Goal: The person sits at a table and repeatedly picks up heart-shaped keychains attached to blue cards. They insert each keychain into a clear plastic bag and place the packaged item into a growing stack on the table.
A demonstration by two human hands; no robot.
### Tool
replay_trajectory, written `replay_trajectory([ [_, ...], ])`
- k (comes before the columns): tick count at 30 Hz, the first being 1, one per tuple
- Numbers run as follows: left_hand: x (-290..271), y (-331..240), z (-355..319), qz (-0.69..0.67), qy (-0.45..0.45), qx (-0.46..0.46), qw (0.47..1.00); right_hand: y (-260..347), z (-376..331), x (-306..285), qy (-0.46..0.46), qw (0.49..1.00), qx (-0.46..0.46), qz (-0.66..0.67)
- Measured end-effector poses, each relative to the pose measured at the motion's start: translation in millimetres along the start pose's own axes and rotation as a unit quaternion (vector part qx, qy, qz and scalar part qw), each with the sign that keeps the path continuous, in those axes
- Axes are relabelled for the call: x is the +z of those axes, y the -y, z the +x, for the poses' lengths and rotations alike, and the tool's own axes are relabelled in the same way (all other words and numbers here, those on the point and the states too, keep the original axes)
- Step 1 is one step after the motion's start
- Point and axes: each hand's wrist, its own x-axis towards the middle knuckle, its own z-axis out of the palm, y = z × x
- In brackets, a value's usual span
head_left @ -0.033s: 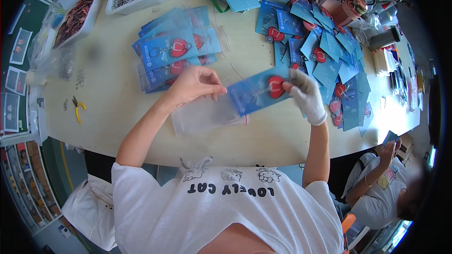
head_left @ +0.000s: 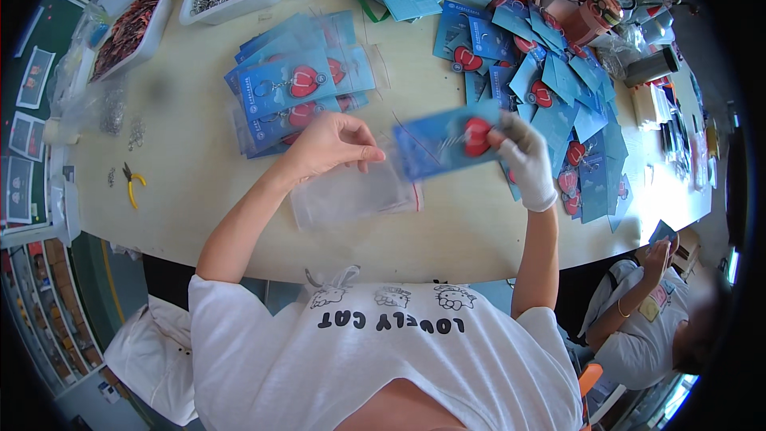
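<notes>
The blue card (head_left: 435,148) is up in the air over the tabletop (head_left: 471,227). Its long side runs left to right, with the right end a bit higher and the dark blue left end pointing toward the left hand (head_left: 329,144). The right hand (head_left: 528,156), in a white glove (head_left: 542,183), has its grip on the right end of the card — it pinches it by the red heart charm (head_left: 477,136). The left hand's grip is pinched too, and seems to hold the top edge of a clear bag (head_left: 343,203). The bag also runs left to right, and its end with the red line (head_left: 418,196) faces right. The card's low left corner is just by that end; I can't tell if they touch. A pile of bagged cards (head_left: 299,84) sits past the left hand, and a big heap of cards (head_left: 558,112) sits close by the right hand. There is room to move toward the white shirt (head_left: 383,351) — pale tabletop shows down to its near edge — and left to the yellow pliers (head_left: 130,183)
</notes>
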Motion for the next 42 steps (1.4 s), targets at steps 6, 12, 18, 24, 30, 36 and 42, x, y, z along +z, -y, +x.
replay_trajectory([
  [6, 4, -2, 5, -0.008, 0.003, 0.006, 1.0, 0, 8, 9, -0.056, 0.992, -0.01, 0.108],
  [12, 4, 1, 7, -0.011, 0.021, 0.008, 1.0, -1, 3, 6, -0.056, 0.994, -0.028, 0.085],
  [18, 7, 3, 10, -0.043, 0.032, 0.006, 0.999, 4, 2, 5, -0.07, 0.992, -0.042, 0.096],
  [24, 10, -1, 9, -0.073, 0.04, 0.007, 0.997, 8, -6, -3, 0.004, 1.0, 0.015, 0.013],
  [30, 24, 2, 15, -0.022, 0.026, 0.07, 0.997, 16, -1, 15, 0.076, 0.996, 0.047, -0.013],
  [36, 21, 2, 18, 0.028, 0.073, 0.01, 0.997, 13, -4, 57, 0.143, 0.986, 0.081, 0.002],
  [42, 26, 4, 15, -0.019, 0.071, -0.006, 0.997, 1, -21, 61, 0.022, 0.999, -0.001, 0.024],
])
